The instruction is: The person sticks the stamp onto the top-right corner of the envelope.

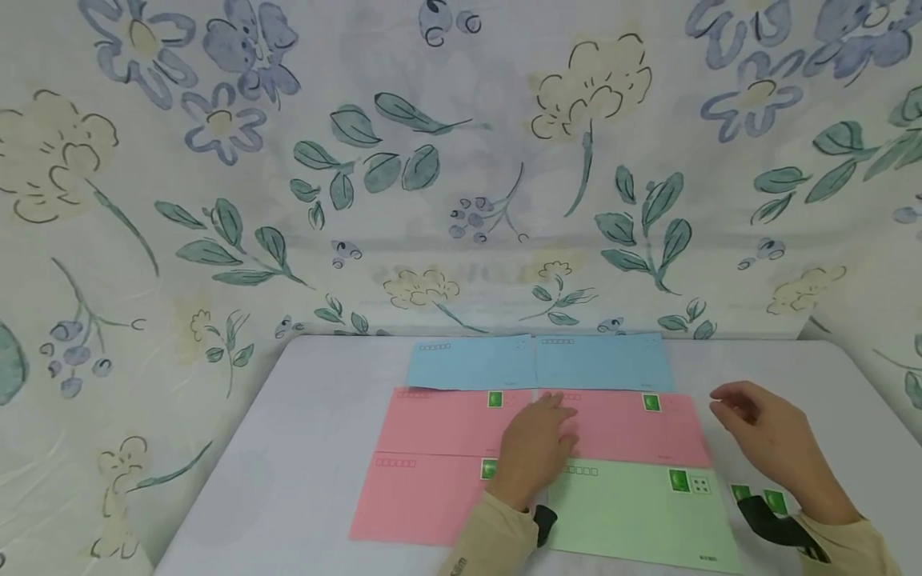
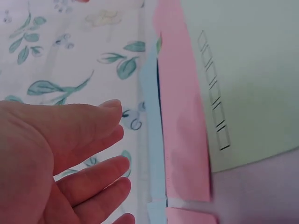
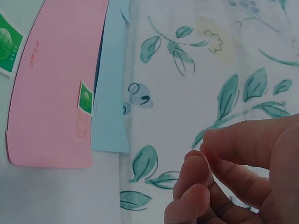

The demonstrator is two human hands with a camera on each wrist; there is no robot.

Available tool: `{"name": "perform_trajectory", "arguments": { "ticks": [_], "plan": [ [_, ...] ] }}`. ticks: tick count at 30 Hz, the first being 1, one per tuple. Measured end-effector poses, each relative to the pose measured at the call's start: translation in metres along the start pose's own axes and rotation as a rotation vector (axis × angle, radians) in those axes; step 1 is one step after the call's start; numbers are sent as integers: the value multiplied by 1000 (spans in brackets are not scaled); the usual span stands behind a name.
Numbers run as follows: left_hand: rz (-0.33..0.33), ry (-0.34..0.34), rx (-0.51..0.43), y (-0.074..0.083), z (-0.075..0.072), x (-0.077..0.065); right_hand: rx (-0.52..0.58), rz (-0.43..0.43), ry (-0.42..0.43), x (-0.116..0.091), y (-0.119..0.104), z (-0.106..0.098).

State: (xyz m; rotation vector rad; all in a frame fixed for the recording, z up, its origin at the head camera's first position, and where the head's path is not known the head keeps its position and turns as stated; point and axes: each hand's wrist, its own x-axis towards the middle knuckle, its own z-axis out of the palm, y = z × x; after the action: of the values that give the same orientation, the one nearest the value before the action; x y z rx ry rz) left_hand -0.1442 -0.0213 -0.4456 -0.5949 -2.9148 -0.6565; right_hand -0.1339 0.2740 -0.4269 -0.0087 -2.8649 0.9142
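My left hand (image 1: 533,448) is over the inner edge of the right-hand pink envelope (image 1: 612,436), fingers spread and relaxed. In the left wrist view the same hand (image 2: 70,163) holds nothing. Off to the right of that envelope, my right hand (image 1: 774,440) hovers with fingers loosely curved. Thumb and fingertips of the right hand (image 3: 233,172) come close together in the right wrist view, with nothing seen between them. A green stamp (image 1: 651,402) sits at that envelope's upper right. Below it lies a green envelope (image 1: 634,516) bearing a green stamp (image 1: 679,481).
Two more pink envelopes (image 1: 432,424) lie at left, each stamped. Behind them, a left blue envelope (image 1: 468,364) and a right blue envelope (image 1: 605,364) show no stamps. Small green stamps (image 1: 775,502) lie by my right wrist on the white table (image 1: 274,448). Floral cloth (image 1: 490,264) hangs behind.
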Motion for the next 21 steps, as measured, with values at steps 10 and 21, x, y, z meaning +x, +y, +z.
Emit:
{"name": "perform_trajectory", "arguments": {
  "ticks": [10,21],
  "plan": [
    [-48,-16,-125,-8,-19,0,-20,16,30,-14,15,-3],
    [-90,22,-180,-33,-39,-3,-54,118,13,-24,27,-5]
  ]
}}
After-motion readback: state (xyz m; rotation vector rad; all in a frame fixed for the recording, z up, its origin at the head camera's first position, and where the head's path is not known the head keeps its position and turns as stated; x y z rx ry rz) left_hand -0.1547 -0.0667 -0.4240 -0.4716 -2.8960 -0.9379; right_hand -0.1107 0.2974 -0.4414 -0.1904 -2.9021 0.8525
